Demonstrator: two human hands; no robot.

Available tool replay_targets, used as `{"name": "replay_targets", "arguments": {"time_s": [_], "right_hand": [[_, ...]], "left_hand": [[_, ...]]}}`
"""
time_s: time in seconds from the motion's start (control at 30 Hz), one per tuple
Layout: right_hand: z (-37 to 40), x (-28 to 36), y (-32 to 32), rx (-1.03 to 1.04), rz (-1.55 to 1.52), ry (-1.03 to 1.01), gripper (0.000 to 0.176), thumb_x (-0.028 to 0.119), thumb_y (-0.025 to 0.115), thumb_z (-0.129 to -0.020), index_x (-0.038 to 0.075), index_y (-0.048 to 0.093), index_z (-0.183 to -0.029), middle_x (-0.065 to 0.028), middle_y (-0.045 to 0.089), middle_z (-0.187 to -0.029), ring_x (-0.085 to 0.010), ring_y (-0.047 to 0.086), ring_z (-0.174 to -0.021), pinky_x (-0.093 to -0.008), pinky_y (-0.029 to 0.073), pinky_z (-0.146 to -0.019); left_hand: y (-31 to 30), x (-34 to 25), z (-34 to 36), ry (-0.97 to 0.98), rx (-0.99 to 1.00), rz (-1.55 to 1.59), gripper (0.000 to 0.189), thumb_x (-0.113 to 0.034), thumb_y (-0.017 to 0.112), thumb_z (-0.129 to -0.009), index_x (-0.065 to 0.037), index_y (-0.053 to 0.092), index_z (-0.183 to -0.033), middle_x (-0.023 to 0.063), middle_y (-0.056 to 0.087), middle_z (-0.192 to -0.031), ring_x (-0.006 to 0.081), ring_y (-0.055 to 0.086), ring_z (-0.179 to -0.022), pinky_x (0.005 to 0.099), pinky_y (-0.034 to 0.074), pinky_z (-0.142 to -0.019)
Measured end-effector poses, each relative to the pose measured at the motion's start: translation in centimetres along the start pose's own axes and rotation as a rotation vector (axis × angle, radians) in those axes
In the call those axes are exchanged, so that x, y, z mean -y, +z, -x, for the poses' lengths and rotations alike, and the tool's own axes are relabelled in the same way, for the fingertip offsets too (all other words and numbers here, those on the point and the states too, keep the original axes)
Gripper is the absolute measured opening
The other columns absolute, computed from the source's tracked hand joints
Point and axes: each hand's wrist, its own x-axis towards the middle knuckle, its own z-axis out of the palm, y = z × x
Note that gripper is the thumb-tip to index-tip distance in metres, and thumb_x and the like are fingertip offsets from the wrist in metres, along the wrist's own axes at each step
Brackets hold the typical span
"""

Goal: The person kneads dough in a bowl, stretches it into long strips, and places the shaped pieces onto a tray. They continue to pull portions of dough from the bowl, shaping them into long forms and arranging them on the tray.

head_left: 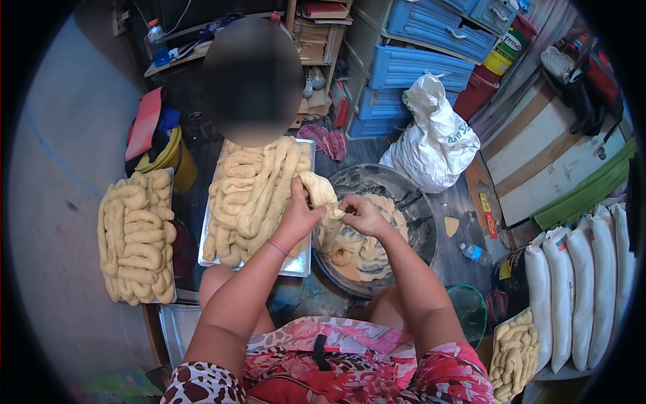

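Observation:
Both hands are over a large dark basin (426,214) holding pale, floury dough or batter (356,259). My left hand (301,207) is closed around a soft lump of dough (318,189), which bulges above the fingers. A thin end of that same dough is pinched between the fingertips of my right hand (364,215), so it stretches from one hand to the other. Just left of my left hand, a metal tray (296,267) bears thick ropes of dough (259,195), laid side by side and partly stacked.
More dough ropes (138,236) are piled at the far left, and others (515,353) at the lower right. A white sack (431,145) stands behind the basin, before blue drawers (420,67). Several filled white bags (558,296), a water bottle (476,254) and a green tub (467,313) are at right.

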Motion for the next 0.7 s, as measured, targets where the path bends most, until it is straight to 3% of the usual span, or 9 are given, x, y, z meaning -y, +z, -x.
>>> {"name": "replay_targets", "arguments": {"time_s": [0.27,0.37,0.43,0.5,0.57,0.7], "right_hand": [[-0.1,-1.6,-1.3,0.01,-0.063,0.145,0.012,-0.001,0.058,-0.071,0.002,0.056,-0.082,-0.0007,0.056,-0.072,-0.009,0.053,-0.066,-0.0234,0.044,-0.06],[0.0,-2.4,-2.3,-0.057,-0.093,0.113,0.012,-0.002,0.056,-0.071,0.002,0.056,-0.082,-0.0005,0.056,-0.073,-0.0092,0.054,-0.065,-0.0237,0.045,-0.06],[-0.5,-3.9,-2.9,-0.122,-0.167,-0.018,0.012,-0.002,0.053,-0.071,0.002,0.055,-0.082,-0.0008,0.057,-0.074,-0.0092,0.054,-0.067,-0.0237,0.045,-0.061],[-0.1,-3.0,-3.5,-0.127,-0.208,-0.009,0.011,0.0,0.049,-0.072,0.002,0.054,-0.082,-0.0006,0.056,-0.074,-0.0093,0.053,-0.066,-0.0235,0.044,-0.062],[0.0,-3.0,-3.9,-0.101,-0.471,0.105,0.013,0.002,0.046,-0.071,0.003,0.053,-0.083,-0.0018,0.054,-0.075,-0.011,0.051,-0.066,-0.0236,0.043,-0.063],[-0.5,-4.4,-3.9,-0.112,-0.529,0.182,0.016,0.004,0.044,-0.069,0.003,0.053,-0.083,-0.0037,0.052,-0.078,-0.013,0.051,-0.07,-0.0246,0.043,-0.064]], "left_hand": [[1.3,-0.2,-0.4,0.006,0.028,0.04,0.068,0.001,0.064,-0.073,0.0,0.017,-0.122,0.0186,0.055,-0.108,0.0233,0.059,-0.098,0.0316,0.047,-0.082],[1.7,-1.2,-0.3,-0.019,0.018,0.05,0.068,0.001,0.063,-0.073,0.0,0.017,-0.122,0.0186,0.055,-0.108,0.023,0.058,-0.099,0.0316,0.046,-0.083],[1.9,-1.2,-0.5,-0.042,0.004,0.054,0.068,0.002,0.063,-0.073,0.0,0.018,-0.123,0.0188,0.054,-0.109,0.0228,0.057,-0.1,0.0317,0.046,-0.084],[1.9,-0.8,-1.2,-0.018,-0.048,0.158,0.067,0.005,0.057,-0.071,0.001,0.018,-0.125,0.0189,0.051,-0.114,0.022,0.055,-0.104,0.0312,0.044,-0.087],[1.8,-1.2,-1.3,-0.02,-0.046,0.199,0.067,0.007,0.054,-0.071,0.0,0.018,-0.127,0.0183,0.049,-0.116,0.0219,0.053,-0.106,0.0307,0.043,-0.089],[2.0,-2.7,-0.9,-0.011,-0.066,0.337,0.068,0.011,0.047,-0.069,-0.003,0.018,-0.129,0.0161,0.045,-0.12,0.0218,0.048,-0.11,0.0297,0.039,-0.093]]}}
